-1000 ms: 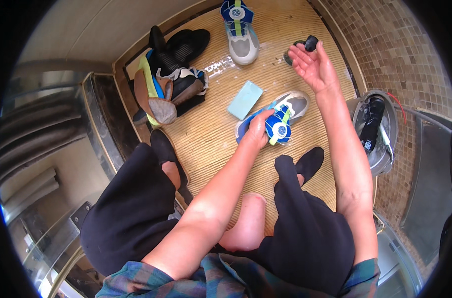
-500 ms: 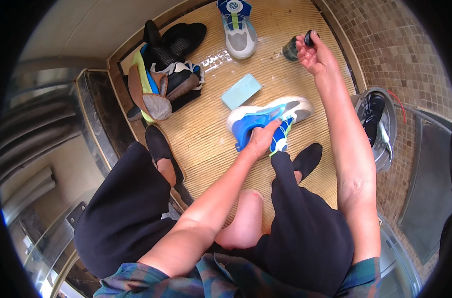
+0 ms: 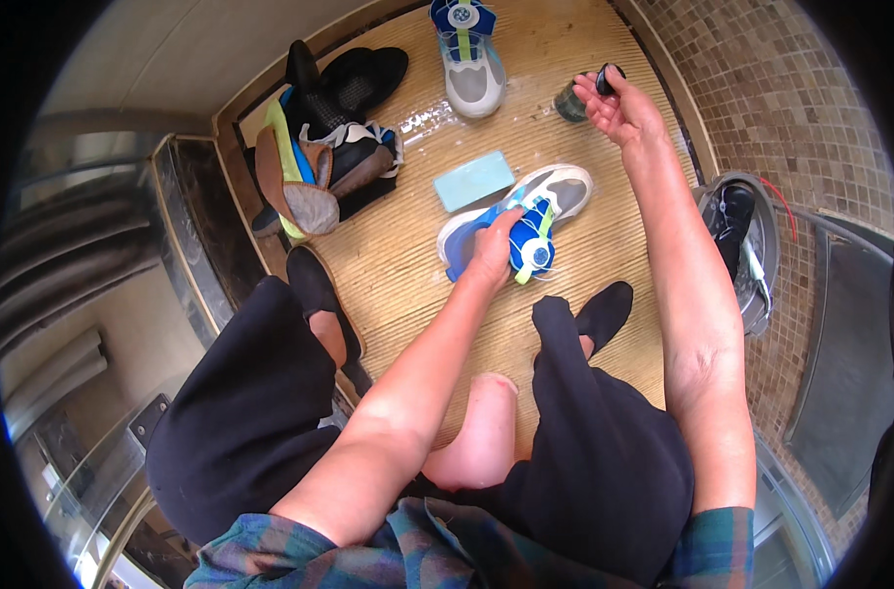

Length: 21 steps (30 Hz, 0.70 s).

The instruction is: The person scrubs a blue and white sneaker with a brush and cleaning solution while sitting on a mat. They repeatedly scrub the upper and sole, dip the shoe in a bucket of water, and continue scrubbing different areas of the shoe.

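Observation:
My left hand point(image 3: 493, 247) grips a blue, white and grey sneaker point(image 3: 568, 194) at its ankle opening, with the thumb over the side. The sneaker's round white dial and lime-green tab face up, its toe pointing far right. Just beyond it lies a pale blue rectangular block point(image 3: 474, 181). Further right, my right hand point(image 3: 623, 113), palm turned up, pinches a small glossy black rounded piece point(image 3: 610, 79); its exact kind is unclear. Right by those fingertips stands a dark green jar point(image 3: 568, 102), partly hidden by them. The matching sneaker point(image 3: 473, 79) sits at the far edge.
Black shoes point(image 3: 363, 79) and other footwear point(image 3: 309, 201) are heaped at the far left of the ribbed tan mat point(image 3: 398, 285). On the right, a grey bucket point(image 3: 776, 245) holds a black shoe point(image 3: 735, 218) and a white-handled item. Mosaic tiles point(image 3: 761, 98) border the mat.
The sneaker in my left hand has moved left and away from me and rolled so its dial side faces up. The pale blue block has turned slightly. My right hand has shifted slightly left.

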Tool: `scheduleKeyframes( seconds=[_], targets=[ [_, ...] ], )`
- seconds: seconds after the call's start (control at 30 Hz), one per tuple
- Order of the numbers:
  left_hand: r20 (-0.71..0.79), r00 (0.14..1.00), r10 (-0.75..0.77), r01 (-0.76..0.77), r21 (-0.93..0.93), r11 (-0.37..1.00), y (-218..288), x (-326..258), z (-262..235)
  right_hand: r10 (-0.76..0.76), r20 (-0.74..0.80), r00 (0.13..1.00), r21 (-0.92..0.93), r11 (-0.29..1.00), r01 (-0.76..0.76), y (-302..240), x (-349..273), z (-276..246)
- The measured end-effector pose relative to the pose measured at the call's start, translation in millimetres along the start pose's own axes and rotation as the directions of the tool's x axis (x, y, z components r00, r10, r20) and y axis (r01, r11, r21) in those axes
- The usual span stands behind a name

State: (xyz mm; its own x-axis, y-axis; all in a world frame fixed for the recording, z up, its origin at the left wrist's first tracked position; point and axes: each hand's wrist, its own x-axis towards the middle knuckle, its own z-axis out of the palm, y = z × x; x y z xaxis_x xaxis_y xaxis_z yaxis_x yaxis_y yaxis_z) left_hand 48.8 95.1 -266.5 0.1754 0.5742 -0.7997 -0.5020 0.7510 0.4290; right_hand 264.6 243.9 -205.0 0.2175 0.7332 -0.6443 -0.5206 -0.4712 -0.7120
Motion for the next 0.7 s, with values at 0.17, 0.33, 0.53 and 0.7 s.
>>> scheduleKeyframes(
  seconds=[0.17, 0.33, 0.53, 0.7],
  targets=[
    [0.031, 0.999, -0.021, 0.021, -0.018, 1.0, -5.7, 1.9, -4.5, -0.046, -0.04, 0.998, -0.039, 0.998, 0.045, 2.0, -3.9, 7.6],
    [0.02, 1.0, -0.007, 0.007, -0.015, 1.0, -7.2, 2.8, -4.7, -0.059, -0.03, 0.998, -0.073, 0.996, 0.057, 3.7, -0.9, 4.8],
    [0.118, 0.992, -0.034, 0.041, -0.057, 0.998, -3.9, -6.2, -1.2, -0.082, -0.028, 0.996, -0.111, 0.991, 0.078, 6.6, 4.1, 1.7],
    [0.201, 0.979, -0.041, 0.075, -0.164, 0.984, 2.7, 1.0, -2.1, -0.075, -0.057, 0.996, -0.101, 0.993, 0.069, 9.4, 0.9, 5.5]
  ],
)
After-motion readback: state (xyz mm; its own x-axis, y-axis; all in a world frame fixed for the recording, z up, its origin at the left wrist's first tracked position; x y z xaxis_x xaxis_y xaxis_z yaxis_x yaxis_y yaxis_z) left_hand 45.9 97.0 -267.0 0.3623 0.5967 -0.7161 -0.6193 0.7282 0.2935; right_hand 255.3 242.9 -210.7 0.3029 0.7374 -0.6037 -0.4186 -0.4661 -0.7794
